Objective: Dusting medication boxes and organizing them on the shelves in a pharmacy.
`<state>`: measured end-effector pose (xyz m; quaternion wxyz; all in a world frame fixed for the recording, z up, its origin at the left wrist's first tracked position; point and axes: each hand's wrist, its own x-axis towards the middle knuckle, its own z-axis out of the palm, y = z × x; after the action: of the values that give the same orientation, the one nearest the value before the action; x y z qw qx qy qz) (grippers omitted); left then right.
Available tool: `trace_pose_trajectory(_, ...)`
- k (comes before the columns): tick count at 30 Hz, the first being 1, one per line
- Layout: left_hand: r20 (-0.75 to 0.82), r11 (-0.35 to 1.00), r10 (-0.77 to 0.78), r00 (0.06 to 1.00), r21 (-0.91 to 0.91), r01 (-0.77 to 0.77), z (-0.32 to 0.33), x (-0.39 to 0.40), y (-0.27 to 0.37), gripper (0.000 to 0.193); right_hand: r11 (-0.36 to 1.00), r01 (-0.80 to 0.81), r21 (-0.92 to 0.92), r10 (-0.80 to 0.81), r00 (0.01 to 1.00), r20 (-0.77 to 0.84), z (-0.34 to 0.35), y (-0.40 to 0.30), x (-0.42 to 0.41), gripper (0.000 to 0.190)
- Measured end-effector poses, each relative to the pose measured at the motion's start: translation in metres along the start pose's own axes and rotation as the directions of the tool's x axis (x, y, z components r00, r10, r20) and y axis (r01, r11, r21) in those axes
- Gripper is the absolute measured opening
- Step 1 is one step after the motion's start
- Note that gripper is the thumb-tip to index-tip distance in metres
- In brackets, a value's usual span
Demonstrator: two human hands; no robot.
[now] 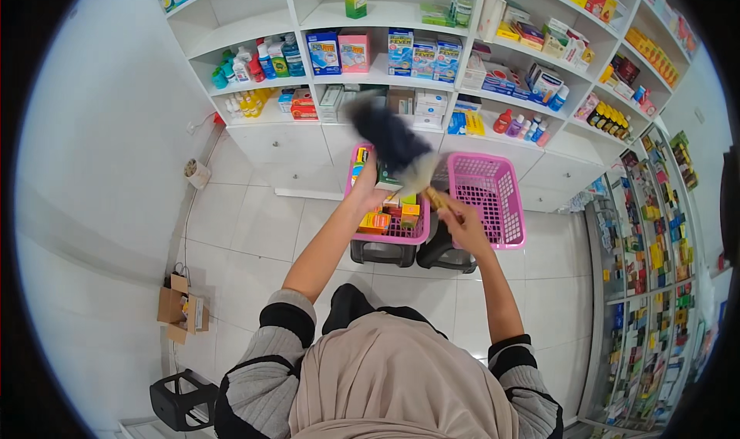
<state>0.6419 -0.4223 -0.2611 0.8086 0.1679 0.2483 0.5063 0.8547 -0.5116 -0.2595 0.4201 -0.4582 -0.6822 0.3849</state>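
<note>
My right hand (463, 224) grips the wooden handle of a feather duster (393, 139), whose dark feathers are blurred by motion. In my left hand (370, 183) is a dark green box (387, 175), held above the left pink plastic basket (390, 239). The duster's pale feather base passes in front of the box and hides part of it. Inside that basket lie several small medicine boxes, among them an orange box (374, 223) and a yellow one (410, 215). A second pink basket (521, 228) stands to the right, beside my right hand.
Black plastic stools (384, 254) stand under the baskets. White shelving (381, 80) with boxes and bottles runs across the back, above closed drawers (277, 144). A glass display case (601, 283) lines the right. On the left floor are an open cardboard box (173, 306) and another black stool (182, 401).
</note>
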Motion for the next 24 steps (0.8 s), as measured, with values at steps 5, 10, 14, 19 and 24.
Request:
trace_pose_trajectory(5,-0.018,0.999,-0.027,0.999,0.041,0.028,-0.008,0.008,0.018,0.044,0.999,0.029,-0.039,-0.034,0.989,-0.144,0.007,0.019,0.026,0.033)
trace_pose_trajectory(10,0.580,0.996,0.002,0.815,-0.072,0.049,-0.049,0.025,0.067,0.044,0.993,0.121,-0.008,-0.119,0.985,0.128,0.037,0.007,0.054,0.036)
trace_pose_trajectory(14,0.040,0.997,-0.054,0.998,0.058,0.051,-0.049,0.043,0.082,0.050,0.999,0.013,0.035,-0.013,1.000,0.017,0.037,0.015,0.086,0.035)
trace_pose_trajectory(19,0.078,0.999,0.003,0.997,0.038,-0.005,-0.067,0.083,0.124,0.052,0.994,0.094,-0.057,-0.089,0.992,0.092,0.058,0.022,0.138,0.034)
trace_pose_trajectory(24,0.570,0.998,0.027,0.821,0.027,-0.052,-0.132,0.124,0.205,0.040,0.975,0.210,-0.067,-0.206,0.977,0.054,0.108,0.018,0.215,0.032)
